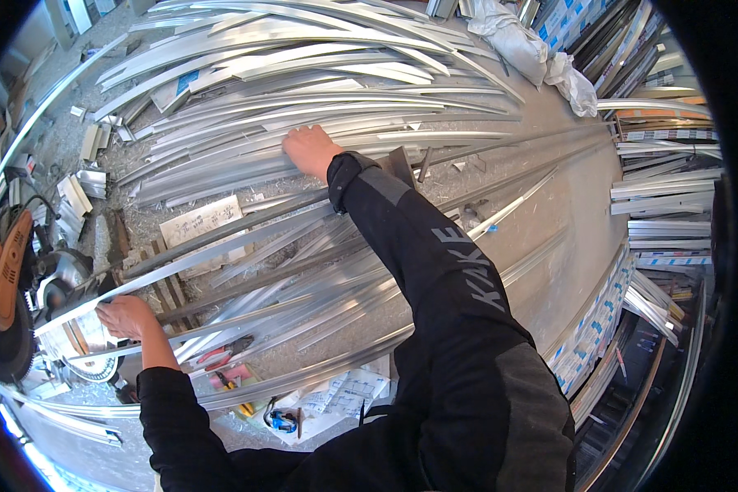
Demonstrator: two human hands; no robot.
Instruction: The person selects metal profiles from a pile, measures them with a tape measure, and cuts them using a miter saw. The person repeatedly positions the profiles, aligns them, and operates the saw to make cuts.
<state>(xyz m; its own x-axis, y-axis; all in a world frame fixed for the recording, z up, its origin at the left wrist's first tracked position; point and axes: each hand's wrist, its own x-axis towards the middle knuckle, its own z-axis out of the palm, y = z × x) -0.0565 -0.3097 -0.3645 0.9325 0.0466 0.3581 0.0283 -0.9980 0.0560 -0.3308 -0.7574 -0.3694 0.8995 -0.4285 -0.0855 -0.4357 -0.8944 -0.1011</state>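
Observation:
My left hand [128, 318] rests by the miter saw [8, 287], its fingers bent round a long silver aluminium profile [184, 261] that slants up to the right from the saw table. A second thin profile [213, 322] passes just below that hand. My right arm stretches forward across the work. At its end my right hand [312, 152] lies at the near side of a heap of aluminium profiles [221, 164], fingers curled onto one of the strips. Its fingertips are partly hidden.
Bundled profiles [664, 197] are stacked at the right. White sacking [517, 41] lies at the far right. Offcuts [78, 193] litter the left floor. A marked board [201, 221] lies mid-left. Near me are papers [344, 398], a blue tape measure [283, 420] and pliers [234, 385].

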